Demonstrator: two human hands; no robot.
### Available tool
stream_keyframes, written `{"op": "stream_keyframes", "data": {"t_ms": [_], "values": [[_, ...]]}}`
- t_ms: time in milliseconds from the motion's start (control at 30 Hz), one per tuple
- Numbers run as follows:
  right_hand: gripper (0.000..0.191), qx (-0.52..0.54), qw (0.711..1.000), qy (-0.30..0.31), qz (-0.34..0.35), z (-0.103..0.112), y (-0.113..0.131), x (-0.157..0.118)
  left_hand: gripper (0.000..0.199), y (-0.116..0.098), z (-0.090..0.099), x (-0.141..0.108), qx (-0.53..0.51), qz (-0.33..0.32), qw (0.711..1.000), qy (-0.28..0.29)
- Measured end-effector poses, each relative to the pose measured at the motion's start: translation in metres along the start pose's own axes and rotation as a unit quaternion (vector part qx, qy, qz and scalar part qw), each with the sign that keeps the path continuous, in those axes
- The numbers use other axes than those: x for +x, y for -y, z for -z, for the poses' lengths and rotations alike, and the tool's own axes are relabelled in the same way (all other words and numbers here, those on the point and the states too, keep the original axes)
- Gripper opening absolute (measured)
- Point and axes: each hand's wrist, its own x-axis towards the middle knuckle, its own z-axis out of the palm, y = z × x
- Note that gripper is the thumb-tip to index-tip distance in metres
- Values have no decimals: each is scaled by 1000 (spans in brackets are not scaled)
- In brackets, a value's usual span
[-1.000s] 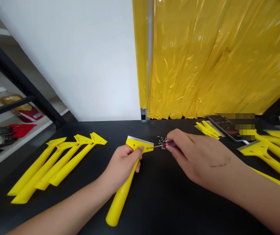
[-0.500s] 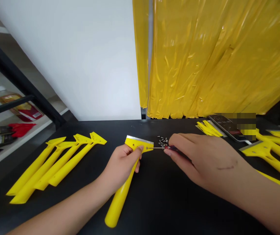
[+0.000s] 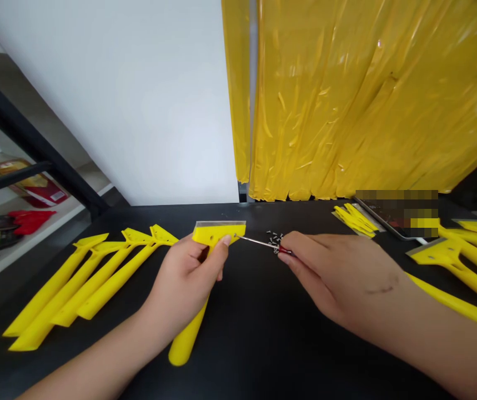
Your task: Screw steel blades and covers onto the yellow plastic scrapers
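Observation:
Just below its head, a yellow scraper [image 3: 188, 335] with a metal blade along its top edge is gripped by my left hand [image 3: 194, 266]. The thumb presses on the front of the head, beside a small hole. My right hand [image 3: 330, 266] is closed around a screwdriver [image 3: 259, 242] with a thin metal shaft and a red handle, mostly hidden in the fingers. The shaft's tip meets the right end of the scraper head, at a screw or hole too small to make out. Small loose screws [image 3: 274, 239] lie on the table behind the screwdriver.
Several yellow scraper handles [image 3: 113, 278] lie side by side on the black table [image 3: 255, 333] at left. More yellow scrapers [image 3: 450, 253] lie at right, near a phone [image 3: 383, 214] and thin yellow strips [image 3: 354, 218]. A shelf holds a bottle [image 3: 25, 178] at far left.
My left hand has moved left and slightly up with the scraper, turning its head a little. The screwdriver now slants up to the left, its tip still at the scraper head.

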Motion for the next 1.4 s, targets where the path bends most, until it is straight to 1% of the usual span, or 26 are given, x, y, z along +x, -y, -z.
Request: {"op": "stream_keyframes", "data": {"t_ms": [33, 67, 133, 167, 200, 233, 300, 367, 467, 500, 533, 567, 600, 700, 733, 767, 833, 867, 933, 967, 1033, 1067, 1133, 1233, 1333, 1400], "values": [[24, 58, 997, 18, -50, -1, 3, 0, 50, -2, 2, 0, 9, -20, 1000, -10], [27, 128, 986, 39, -102, -3, 5, 1, 48, -4, 3, 0, 17, -38, 999, -19], [33, 272, 940, 74, -191, -5, 9, 2, 45, -6, 4, 0, 32, -73, 996, -32], [37, 325, 916, 83, -221, -7, 9, 3, 43, -7, 5, 0, 39, -89, 995, -37], [40, 357, 899, 87, -238, -8, 10, 3, 42, -7, 5, 1, 47, -103, 993, -43], [42, 370, 892, 91, -243, -9, 10, 4, 42, -7, 5, 2, 56, -116, 991, -49], [41, 358, 899, 105, -231, -12, 10, 5, 41, -7, 4, 2, 74, -135, 986, -59], [33, 314, 919, 115, -209, -14, 10, 5, 41, -7, 3, 2, 85, -148, 983, -63], [24, 195, 964, 78, -165, -17, 11, 4, 41, -7, 0, 0, 83, -157, 983, -53], [25, 164, 973, 66, -146, -18, 12, 3, 40, -7, -1, -2, 79, -157, 983, -49], [28, 157, 977, 60, -133, -18, 12, 3, 41, -8, -1, -3, 75, -157, 984, -45], [31, 177, 973, 62, -132, -18, 13, 3, 42, -8, -2, -4, 71, -157, 984, -42], [34, 219, 962, 71, -145, -17, 14, 3, 43, -9, -2, -6, 68, -157, 985, -40], [37, 355, 903, 108, -217, -14, 15, 5, 45, -10, 0, -7, 63, -164, 984, -36], [36, 368, 895, 113, -225, -13, 15, 6, 44, -10, 1, -7, 65, -165, 983, -37], [35, 357, 902, 114, -216, -12, 14, 6, 43, -10, 2, -6, 69, -165, 983, -38], [29, 277, 940, 101, -173, -12, 9, 6, 42, -9, 4, -3, 78, -148, 985, -49], [25, 225, 958, 89, -154, -12, 5, 5, 41, -9, 4, -1, 73, -126, 988, -57], [20, 144, 977, 58, -144, -11, -6, 6, 33, -8, 4, 4, 15, -65, 995, -71], [17, 119, 980, 39, -157, -11, -14, 7, 26, -7, 3, 6, -39, -36, 996, -72], [11, 77, 977, 20, -198, -12, -30, 10, 18, -6, 0, 11, -162, 0, 984, -67], [10, 55, 973, 29, -221, -13, -39, 12, 19, -5, -1, 12, -217, 9, 974, -61], [13, 29, 965, 75, -251, -16, -52, 17, 19, -3, -5, 14, -295, 25, 954, -45], [20, 23, 961, 127, -246, -25, -64, 20, 15, -1, -9, 13, -347, 60, 936, -17], [18, 24, 961, 154, -229, -36, -64, 19, 17, 0, -12, 10, -367, 95, 925, 3], [18, 32, 960, 164, -227, -42, -63, 18, 20, 0, -14, 8, -378, 116, 918, 27]]}}
